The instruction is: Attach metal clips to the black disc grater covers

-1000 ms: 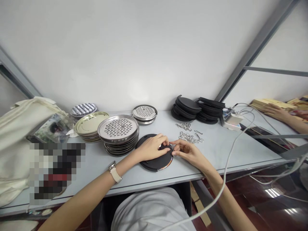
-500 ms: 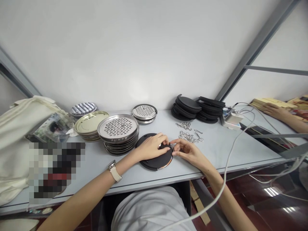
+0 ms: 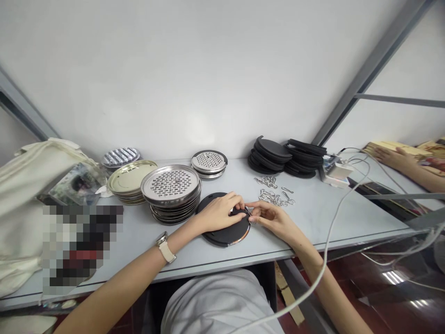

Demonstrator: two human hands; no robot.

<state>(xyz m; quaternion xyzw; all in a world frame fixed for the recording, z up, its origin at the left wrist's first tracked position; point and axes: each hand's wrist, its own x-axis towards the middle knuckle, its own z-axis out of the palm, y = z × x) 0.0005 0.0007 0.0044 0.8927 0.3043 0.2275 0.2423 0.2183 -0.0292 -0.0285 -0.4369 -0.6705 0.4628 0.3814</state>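
A black round disc [image 3: 222,234] lies flat on the table in front of me, with a shiny strip along its lower right rim. My left hand [image 3: 222,212] is laid over it, thumb and curled fingers gripping near its right edge. At that edge my right hand [image 3: 269,219] pinches a small metal clasp [image 3: 249,211] between thumb and fingers. The fingers partly hide the clasp, and whether it is hooked into the disc cannot be made out. Behind my right hand lie loose metal clasps with rings [image 3: 273,197].
To the left stand a stack of perforated metal grater discs [image 3: 170,185] and gold-coloured lids [image 3: 132,177]. Black discs [image 3: 271,155] are piled at the back right. A white cable [image 3: 327,246] crosses on the right. Another person's hand [image 3: 389,157] rests on yellow packets [image 3: 399,150].
The metal clasp has turned slightly between my right fingers, which have shifted a little. My left hand and the black disc stay in place.
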